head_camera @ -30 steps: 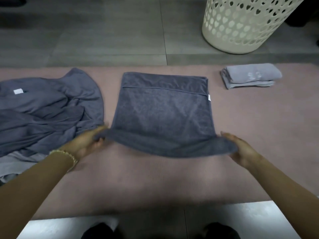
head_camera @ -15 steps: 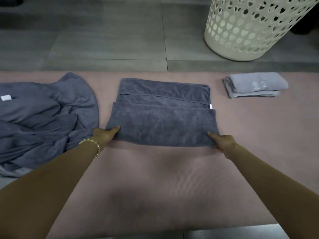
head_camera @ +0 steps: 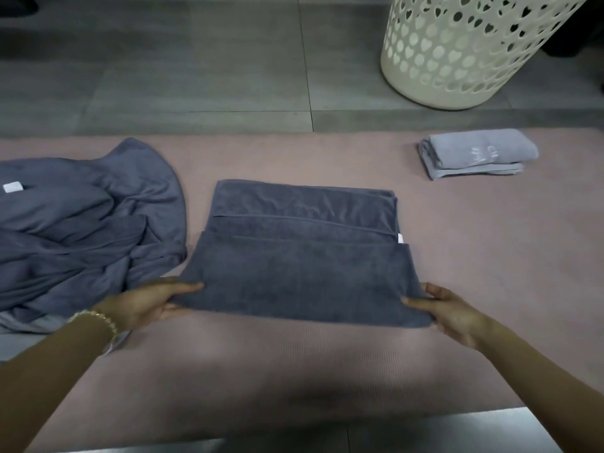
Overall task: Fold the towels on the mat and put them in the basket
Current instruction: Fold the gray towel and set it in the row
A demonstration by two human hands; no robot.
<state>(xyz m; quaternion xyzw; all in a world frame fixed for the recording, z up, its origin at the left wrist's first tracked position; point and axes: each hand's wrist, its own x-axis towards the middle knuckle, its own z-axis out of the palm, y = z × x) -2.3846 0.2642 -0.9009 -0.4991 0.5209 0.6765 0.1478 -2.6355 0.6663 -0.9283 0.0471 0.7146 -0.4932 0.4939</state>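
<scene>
Head view: left hand point(head_camera: 147, 304) and right hand point(head_camera: 447, 313) grip dark towel point(head_camera: 300, 269) beside crumpled pile point(head_camera: 88, 230).

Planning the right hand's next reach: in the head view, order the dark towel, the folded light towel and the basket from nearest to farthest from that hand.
From the right hand:
1. dark towel: in its grip, at the near right corner.
2. folded light towel: farther back on the mat, right side.
3. basket: farthest, on the floor beyond the mat.

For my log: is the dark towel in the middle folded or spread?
Folded, partly: on the dark towel a near layer overlaps the far part, edges stepped.
</scene>
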